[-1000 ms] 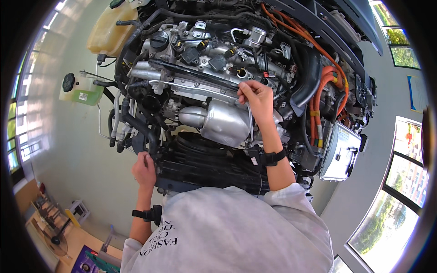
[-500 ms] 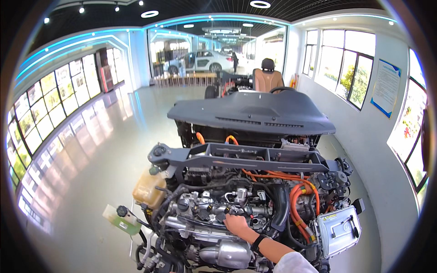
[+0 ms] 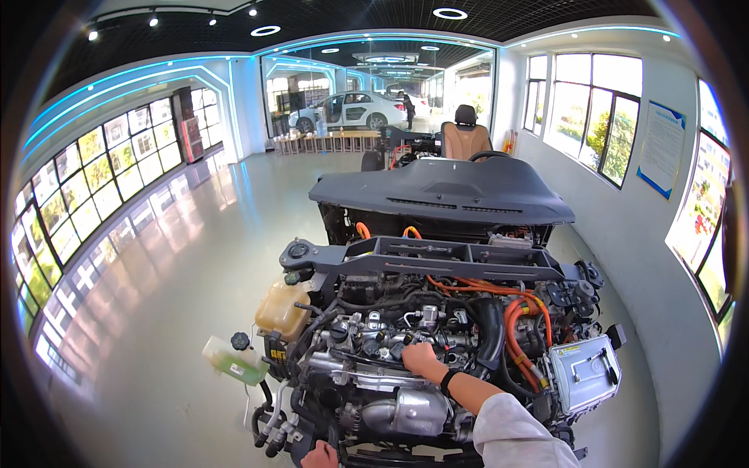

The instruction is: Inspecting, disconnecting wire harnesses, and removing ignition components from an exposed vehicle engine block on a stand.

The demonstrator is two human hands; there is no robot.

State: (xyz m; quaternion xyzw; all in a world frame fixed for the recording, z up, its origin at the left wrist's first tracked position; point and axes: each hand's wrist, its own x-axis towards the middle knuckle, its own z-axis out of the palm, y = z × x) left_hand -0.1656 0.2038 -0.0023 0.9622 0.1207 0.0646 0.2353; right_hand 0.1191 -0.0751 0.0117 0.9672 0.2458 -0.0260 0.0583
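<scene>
An exposed car engine (image 3: 367,382) fills the lower middle of the view. My right hand (image 3: 421,360), with a dark band on its wrist, reaches over the top of it. Its fingers are curled down at a black part near the ignition coils (image 3: 378,345); what lies inside them is hidden. Just in front of that hand is a silver heat shield (image 3: 417,413). At the lower edge my left hand (image 3: 320,455) shows only in part, close to the engine's front left corner beside black hoses. Its fingers cannot be made out.
Left of the engine sit a yellowish coolant tank (image 3: 282,310) and a reservoir with green fluid (image 3: 234,360). Orange cables (image 3: 515,331) and a silver box (image 3: 585,376) are at right. Behind lie a grey crossmember (image 3: 437,257), a dashboard (image 3: 445,187) and a tan seat (image 3: 466,140).
My left hand has come into view at the lower edge. The whole scene has shifted slightly right as my head turned. My right hand stays at about the same spot on the engine.
</scene>
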